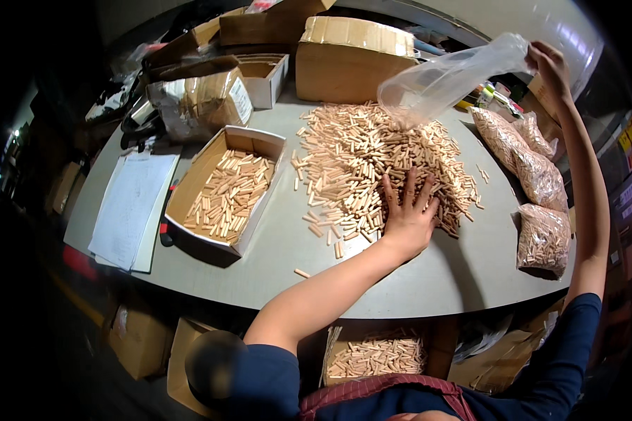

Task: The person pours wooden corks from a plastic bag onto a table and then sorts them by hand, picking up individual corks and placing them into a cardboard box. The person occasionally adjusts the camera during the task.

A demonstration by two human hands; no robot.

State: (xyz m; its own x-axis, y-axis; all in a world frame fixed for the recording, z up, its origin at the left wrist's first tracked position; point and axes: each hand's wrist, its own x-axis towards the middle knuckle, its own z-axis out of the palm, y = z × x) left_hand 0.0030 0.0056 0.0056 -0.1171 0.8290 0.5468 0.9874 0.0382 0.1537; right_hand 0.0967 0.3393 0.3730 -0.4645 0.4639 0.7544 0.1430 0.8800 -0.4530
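Observation:
A broad heap of short wooden dowels (pixel 351 158) covers the middle of the grey table. My left hand (pixel 409 217) rests on the near side of this heap, fingers spread among the dowels. Raised at the far right, my right hand (pixel 549 62) grips the end of a clear plastic bag (pixel 456 74). The bag slants down to the left, and its wide end meets the back of the heap. Whether dowels are still inside its lower end is hard to make out. A few loose dowels (pixel 302 273) lie apart from the heap.
Left of the heap stands an open cardboard box (pixel 240 247) holding dowels, beside papers (pixel 130 210). Filled bags of dowels (pixel 544 242) line the right edge. Cardboard boxes (pixel 344 70) stand at the back. Below the table's front edge is another box of dowels (pixel 376 356).

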